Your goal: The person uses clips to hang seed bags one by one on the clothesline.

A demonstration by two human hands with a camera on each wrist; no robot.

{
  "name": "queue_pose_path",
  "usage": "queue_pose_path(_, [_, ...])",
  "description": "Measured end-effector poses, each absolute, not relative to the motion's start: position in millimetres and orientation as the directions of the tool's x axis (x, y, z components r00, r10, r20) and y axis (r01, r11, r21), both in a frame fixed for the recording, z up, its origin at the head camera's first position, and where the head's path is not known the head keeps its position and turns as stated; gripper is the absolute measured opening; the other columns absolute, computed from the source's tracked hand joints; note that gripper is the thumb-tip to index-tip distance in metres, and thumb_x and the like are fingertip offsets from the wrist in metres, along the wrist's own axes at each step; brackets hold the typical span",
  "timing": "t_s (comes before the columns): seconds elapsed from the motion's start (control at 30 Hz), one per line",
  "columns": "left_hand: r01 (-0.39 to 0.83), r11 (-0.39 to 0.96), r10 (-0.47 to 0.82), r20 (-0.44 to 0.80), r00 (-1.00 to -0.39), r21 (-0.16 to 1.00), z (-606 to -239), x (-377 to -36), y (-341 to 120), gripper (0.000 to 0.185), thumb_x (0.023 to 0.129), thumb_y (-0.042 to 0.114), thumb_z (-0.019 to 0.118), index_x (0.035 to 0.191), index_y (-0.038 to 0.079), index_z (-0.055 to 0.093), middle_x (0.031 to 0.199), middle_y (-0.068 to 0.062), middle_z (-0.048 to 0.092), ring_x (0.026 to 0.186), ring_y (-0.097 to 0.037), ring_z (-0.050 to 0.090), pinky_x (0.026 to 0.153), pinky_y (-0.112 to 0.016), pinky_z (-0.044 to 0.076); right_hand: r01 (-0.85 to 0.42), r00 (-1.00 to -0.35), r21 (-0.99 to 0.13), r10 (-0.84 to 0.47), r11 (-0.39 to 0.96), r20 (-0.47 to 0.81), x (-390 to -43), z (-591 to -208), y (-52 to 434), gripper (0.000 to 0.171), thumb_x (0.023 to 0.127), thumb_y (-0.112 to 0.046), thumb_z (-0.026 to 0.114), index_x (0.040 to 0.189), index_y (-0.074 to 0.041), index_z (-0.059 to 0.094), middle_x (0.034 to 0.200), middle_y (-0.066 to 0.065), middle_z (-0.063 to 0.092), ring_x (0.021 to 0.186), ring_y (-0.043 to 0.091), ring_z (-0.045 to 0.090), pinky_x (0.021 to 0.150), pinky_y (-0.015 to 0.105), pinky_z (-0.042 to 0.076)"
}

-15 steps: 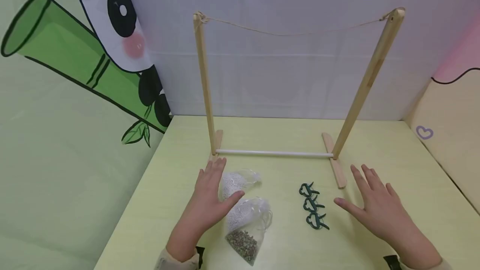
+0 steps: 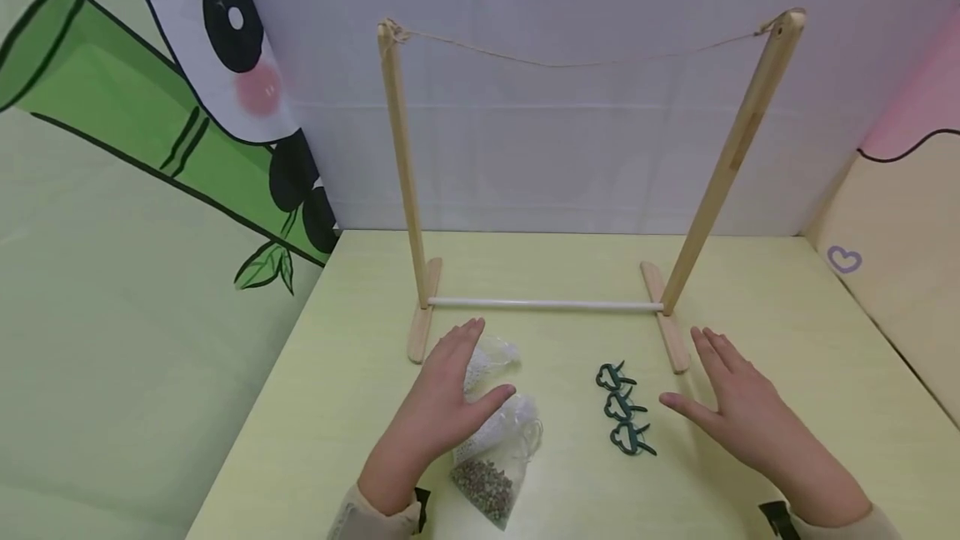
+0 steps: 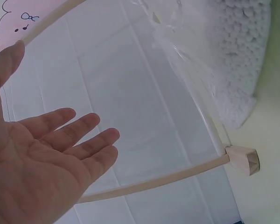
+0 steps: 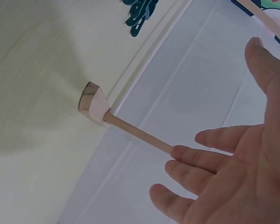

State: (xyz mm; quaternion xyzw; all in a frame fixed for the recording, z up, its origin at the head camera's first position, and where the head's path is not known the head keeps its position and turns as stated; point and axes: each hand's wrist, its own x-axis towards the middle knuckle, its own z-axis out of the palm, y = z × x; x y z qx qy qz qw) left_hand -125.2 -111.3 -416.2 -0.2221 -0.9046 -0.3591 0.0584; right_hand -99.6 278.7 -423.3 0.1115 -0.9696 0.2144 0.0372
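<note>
My left hand (image 2: 438, 407) hovers with fingers extended over the clear bags, holding nothing. Partly behind it lies a bag of white beads (image 2: 491, 359); nearer to me, a second whitish bag (image 2: 517, 415) overlaps one of brown-grey gravel (image 2: 486, 486). In the left wrist view the white beads (image 3: 240, 42) show closely. Right of several dark green plastic clips (image 2: 622, 408), lined up in a column, my right hand (image 2: 750, 419) is held in the air, its fingers spread and nothing in it. Behind both hands stands a wooden frame (image 2: 738, 148) with a string (image 2: 555, 65) tied between its post tops.
A white rod (image 2: 543, 304) joins the posts low down. Flat wooden feet (image 2: 672, 342) support the frame on the pale table (image 2: 570, 473). A white cloth backdrop (image 2: 555, 165) hangs behind, with a printed cloth (image 2: 112, 315) at the left.
My left hand has moved right, further over the bags, uncovering the frame's left foot. The right hand has shifted slightly left. The head view has turned a little.
</note>
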Motion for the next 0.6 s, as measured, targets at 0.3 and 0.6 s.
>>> queue_pose_path(0.3, [0.440, 0.638, 0.390, 0.227, -0.892, 0.632, -419, -127, -94, 0.084, 0.090, 0.040, 0.079, 0.156, 0.007, 0.038, 0.157, -0.012, 0.039, 0.146, -0.031, 0.031, 0.114, -0.051, 0.031, -0.222, -0.975, -0.433, -0.206, 0.874, 0.084, -102, -421, 275, 0.103, 0.094, -0.055, 0.068, 0.157, 0.010, 0.019, 0.157, 0.035, 0.024, 0.140, 0.055, 0.027, 0.103, 0.073, 0.030])
queue_pose_path(0.6, [0.447, 0.629, 0.442, 0.180, -0.879, 0.636, -422, -130, -77, 0.085, 0.092, 0.047, 0.074, 0.158, 0.010, 0.036, 0.159, -0.009, 0.037, 0.146, -0.029, 0.031, 0.115, -0.049, 0.031, -0.218, -0.975, -0.438, -0.212, 0.872, 0.065, -106, -424, 274, 0.102, 0.094, -0.057, 0.067, 0.155, 0.012, 0.025, 0.155, 0.034, 0.030, 0.138, 0.054, 0.031, 0.105, 0.070, 0.031])
